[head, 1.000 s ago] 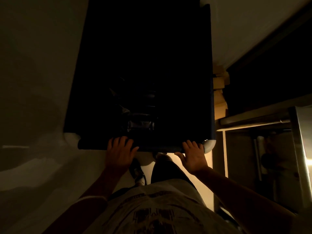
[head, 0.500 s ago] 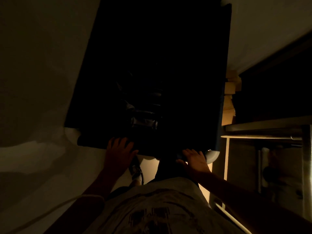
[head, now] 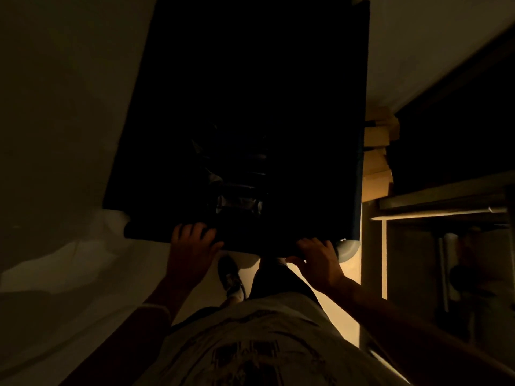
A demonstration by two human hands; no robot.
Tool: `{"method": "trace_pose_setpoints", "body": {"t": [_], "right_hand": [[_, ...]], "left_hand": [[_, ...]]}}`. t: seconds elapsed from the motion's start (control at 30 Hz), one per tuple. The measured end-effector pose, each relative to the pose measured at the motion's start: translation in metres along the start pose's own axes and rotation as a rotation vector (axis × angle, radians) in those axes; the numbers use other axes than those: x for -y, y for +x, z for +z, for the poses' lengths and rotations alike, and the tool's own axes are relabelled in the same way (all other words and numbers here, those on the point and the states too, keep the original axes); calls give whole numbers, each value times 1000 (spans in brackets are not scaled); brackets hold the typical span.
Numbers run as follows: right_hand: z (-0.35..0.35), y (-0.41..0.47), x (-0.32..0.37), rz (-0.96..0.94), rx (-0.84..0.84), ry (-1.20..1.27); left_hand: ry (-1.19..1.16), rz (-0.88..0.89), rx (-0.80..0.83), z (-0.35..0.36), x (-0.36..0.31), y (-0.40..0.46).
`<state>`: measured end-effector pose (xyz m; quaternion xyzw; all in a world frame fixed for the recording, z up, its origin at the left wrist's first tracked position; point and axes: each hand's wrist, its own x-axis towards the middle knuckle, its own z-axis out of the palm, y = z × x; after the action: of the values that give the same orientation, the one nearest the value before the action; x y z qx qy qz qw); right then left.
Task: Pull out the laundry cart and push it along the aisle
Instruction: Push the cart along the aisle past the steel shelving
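Observation:
The laundry cart [head: 359, 151] is a large dark fabric bin that fills the middle of the dim head view, its inside almost black with a faint shiny bundle [head: 239, 203] low in it. My left hand [head: 191, 246] lies over the cart's near rim, fingers curled on the edge. My right hand [head: 320, 259] grips the same rim further right, close to the pale rounded corner piece [head: 348, 247]. My shoe [head: 231, 277] and leg show just below the rim.
A pale wall [head: 55, 107] runs along the left of the cart. On the right stand stacked cardboard boxes [head: 377, 160] and a metal shelf or table frame [head: 446, 201] with a dark opening behind. Lit floor [head: 351, 291] shows between cart and shelf.
The view has swung a little and the cart sits slightly differently against the boxes on the right. Both hands stay on the near rim; my feet have stepped.

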<state>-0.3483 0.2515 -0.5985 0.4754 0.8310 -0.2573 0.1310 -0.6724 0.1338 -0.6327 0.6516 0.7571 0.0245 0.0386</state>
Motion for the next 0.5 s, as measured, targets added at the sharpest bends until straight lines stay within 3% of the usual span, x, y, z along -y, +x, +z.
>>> {"method": "trace_pose_setpoints", "body": {"t": [0.33, 0.5], "right_hand": [[-19, -5, 19, 108, -3, -72], [-22, -15, 30, 191, -38, -27]], "left_hand": [[57, -28, 212, -34, -9, 8], [102, 13, 421, -48, -12, 11]]}}
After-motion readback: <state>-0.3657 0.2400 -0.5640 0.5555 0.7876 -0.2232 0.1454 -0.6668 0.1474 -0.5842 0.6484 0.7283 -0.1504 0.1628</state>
